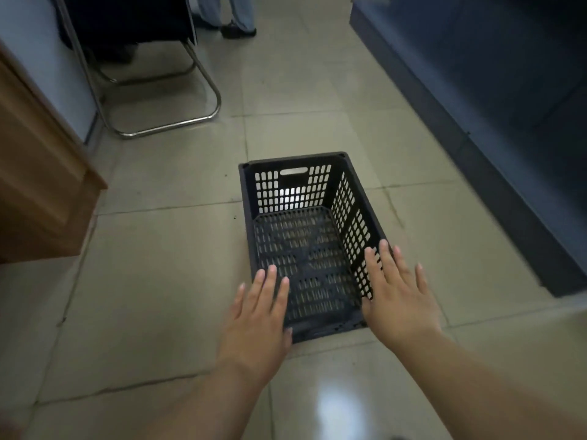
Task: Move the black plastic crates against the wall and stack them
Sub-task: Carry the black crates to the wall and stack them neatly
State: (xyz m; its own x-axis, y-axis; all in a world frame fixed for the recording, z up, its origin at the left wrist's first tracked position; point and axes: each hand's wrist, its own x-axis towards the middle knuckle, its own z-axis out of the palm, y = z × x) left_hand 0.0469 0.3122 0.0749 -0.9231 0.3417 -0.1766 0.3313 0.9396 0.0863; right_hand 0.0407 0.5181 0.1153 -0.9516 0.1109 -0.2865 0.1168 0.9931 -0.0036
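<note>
Looking down from head height, the view takes in a black plastic crate sitting upright on a floor of pale grey-green tiles, out in the open middle of the room with its long sides running away from the viewer. Its walls and bottom are slotted mesh, and a handle cut-out shows in the far end wall. Two bare forearms stretch in from the bottom edge. The left hand hangs palm down over the crate's near left corner, its fingers straight and a little apart, the tips over the left rim. The right hand hangs the same way over the near right corner, its fingers straight and fanned, lying across the top of the right side wall. Neither hand is curled round anything, and it cannot be told whether they touch the plastic or hover just above it. To the left stands a light brown wooden cabinet. Beyond it is a chair with a bent chrome tube frame and a dark seat. A dark blue upholstered bench runs along the right side. At the top edge, another person's trouser legs and one dark shoe are visible.
</note>
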